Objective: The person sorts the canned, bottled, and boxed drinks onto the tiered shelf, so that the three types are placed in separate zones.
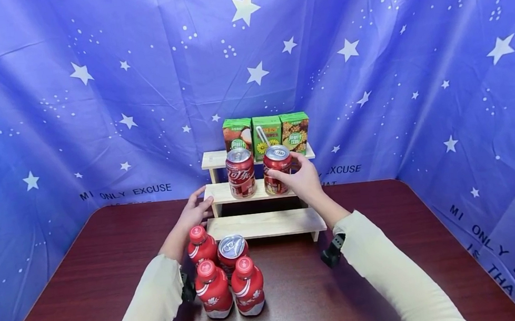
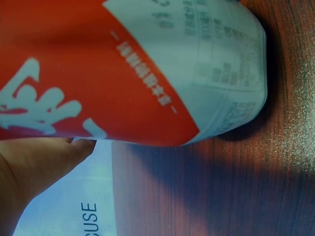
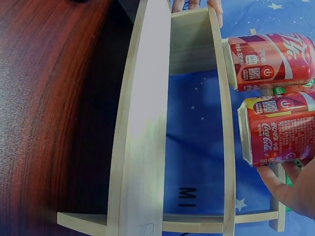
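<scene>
My right hand point(image 1: 304, 179) holds a red Coca-Cola can point(image 1: 279, 171) between thumb and fingers, at the right part of the middle step of a wooden three-step display rack point(image 1: 265, 224). In the right wrist view, the base of this can point(image 3: 268, 130) is close to the step's edge. Another red can point(image 1: 241, 175) stands upright to its left on the same step. My left hand point(image 1: 192, 210) grips the left end of that step, its thumb at the front edge; in the left wrist view a red bottle point(image 2: 98, 73) covers much of it.
Three green drink cartons point(image 1: 267, 135) stand in a row on the top step, the middle one with a straw. Three red bottles point(image 1: 214, 292) and a red can point(image 1: 232, 248) are grouped on the dark table point(image 1: 349, 298), beside my left forearm. A starry blue cloth point(image 1: 158, 87) hangs behind.
</scene>
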The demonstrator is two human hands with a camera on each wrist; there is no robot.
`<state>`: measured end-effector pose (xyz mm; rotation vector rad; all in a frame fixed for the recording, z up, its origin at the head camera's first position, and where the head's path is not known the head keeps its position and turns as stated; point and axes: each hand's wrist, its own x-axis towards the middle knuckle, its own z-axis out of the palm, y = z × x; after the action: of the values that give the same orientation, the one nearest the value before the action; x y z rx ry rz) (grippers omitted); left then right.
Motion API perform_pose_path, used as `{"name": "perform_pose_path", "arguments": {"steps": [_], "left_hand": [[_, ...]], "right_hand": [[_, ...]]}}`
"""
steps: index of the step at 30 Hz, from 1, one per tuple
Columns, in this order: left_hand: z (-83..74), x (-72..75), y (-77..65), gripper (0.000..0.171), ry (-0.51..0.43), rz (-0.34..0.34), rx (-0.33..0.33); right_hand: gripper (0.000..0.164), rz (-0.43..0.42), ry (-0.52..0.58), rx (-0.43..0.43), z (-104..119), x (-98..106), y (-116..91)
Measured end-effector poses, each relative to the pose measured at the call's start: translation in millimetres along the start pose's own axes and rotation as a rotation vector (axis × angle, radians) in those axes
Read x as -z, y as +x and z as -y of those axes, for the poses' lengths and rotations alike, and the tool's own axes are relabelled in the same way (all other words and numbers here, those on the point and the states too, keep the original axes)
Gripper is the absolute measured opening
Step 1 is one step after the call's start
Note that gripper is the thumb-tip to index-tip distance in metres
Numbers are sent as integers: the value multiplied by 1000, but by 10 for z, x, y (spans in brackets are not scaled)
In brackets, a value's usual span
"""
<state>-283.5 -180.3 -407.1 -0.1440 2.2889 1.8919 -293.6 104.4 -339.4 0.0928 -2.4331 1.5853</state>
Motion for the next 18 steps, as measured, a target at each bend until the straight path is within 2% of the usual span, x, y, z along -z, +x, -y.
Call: {"name": "perform_pose_path", "arguments": {"steps": [18], "left_hand": [[4,-25,-15,58,-33,-12,-14]], "right_hand": [[85,8,9,-22,-57,-73,58]]}}
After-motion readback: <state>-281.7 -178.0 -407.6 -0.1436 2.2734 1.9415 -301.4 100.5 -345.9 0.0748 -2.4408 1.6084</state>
